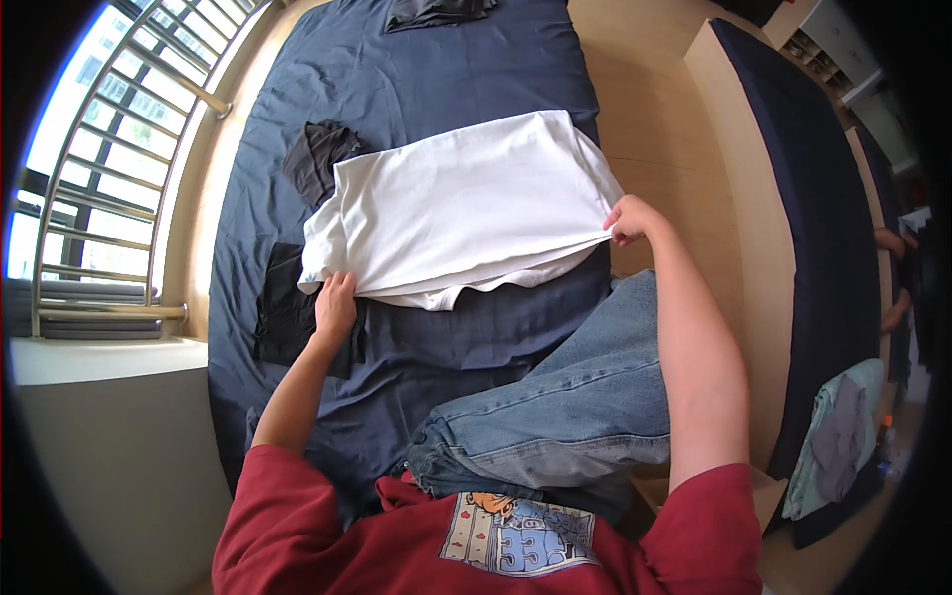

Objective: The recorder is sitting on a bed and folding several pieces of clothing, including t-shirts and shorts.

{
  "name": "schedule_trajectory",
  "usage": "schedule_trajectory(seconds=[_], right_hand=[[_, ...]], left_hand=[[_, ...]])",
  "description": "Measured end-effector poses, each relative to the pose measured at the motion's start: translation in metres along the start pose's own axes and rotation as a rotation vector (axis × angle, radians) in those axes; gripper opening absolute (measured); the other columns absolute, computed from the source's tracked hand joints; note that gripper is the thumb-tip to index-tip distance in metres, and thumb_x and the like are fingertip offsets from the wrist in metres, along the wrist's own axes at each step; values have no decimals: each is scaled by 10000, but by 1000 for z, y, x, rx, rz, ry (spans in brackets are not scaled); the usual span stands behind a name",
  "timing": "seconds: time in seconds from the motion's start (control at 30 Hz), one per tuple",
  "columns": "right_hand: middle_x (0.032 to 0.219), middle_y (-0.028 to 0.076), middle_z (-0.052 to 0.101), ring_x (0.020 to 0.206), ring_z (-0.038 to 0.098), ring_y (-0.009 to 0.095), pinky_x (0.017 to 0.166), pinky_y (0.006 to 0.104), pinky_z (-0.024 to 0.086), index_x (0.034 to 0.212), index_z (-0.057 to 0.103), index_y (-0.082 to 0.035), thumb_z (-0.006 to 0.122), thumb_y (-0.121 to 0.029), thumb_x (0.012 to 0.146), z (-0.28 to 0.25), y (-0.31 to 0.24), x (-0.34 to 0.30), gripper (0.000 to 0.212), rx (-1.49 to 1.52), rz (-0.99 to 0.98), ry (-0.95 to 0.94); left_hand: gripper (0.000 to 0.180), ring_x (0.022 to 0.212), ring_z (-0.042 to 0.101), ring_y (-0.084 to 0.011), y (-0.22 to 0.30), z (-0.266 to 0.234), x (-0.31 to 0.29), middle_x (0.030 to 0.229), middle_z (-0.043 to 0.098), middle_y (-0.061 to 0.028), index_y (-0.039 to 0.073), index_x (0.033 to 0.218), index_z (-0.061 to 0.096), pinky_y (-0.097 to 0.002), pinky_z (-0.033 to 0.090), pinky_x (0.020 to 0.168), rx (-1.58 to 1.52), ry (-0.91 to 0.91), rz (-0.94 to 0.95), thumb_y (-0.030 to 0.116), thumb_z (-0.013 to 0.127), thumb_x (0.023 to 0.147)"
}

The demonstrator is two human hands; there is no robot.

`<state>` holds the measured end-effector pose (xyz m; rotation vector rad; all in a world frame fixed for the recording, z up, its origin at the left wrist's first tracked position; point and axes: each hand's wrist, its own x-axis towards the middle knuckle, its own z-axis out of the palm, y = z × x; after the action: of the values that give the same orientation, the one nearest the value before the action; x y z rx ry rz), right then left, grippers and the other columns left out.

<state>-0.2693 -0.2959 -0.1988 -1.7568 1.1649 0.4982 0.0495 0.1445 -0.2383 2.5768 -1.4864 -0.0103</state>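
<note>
A white T-shirt (466, 198) lies spread sideways across the dark blue bed sheet (496, 69), with its near edge doubled in layers. At the shirt's near left corner, my left hand (336, 302) has its fingers closed on the cloth. My right hand (632, 220) pinches the shirt's edge at the right end, by the bed's right side. Between the two hands, the near edge is drawn fairly straight, and a curved part of the lower layer sticks out below it.
Dark crumpled cloth (322, 159) and a black garment (283, 302) lie left of the shirt; another dark garment (436, 12) is at the far end. A metal railing (114, 149) stands by the window. At right are another bed (793, 198), folded cloths (838, 441) and another person's hands (892, 241).
</note>
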Motion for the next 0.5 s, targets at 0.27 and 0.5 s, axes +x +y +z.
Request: schedule_trajectory(seconds=[0.27,0.5], right_hand=[[703,84,631,602,617,159,540,297,557,794,656,24,716,-59,730,-8,6,-3,120,-8,-27,31],[685,97,641,550,608,161,509,292,540,803,676,-3,680,62,646,2,11,2,170,-278,49,11]], left_hand=[[98,850,548,-332,-14,-19,-4,812,529,-126,49,851,515,-406,459,719,46,-12,123,27,498,757],[130,850,564,-289,-3,-1,-19,803,558,-110,63,865,533,-394,464,726,126,-106,117,38,534,737]])
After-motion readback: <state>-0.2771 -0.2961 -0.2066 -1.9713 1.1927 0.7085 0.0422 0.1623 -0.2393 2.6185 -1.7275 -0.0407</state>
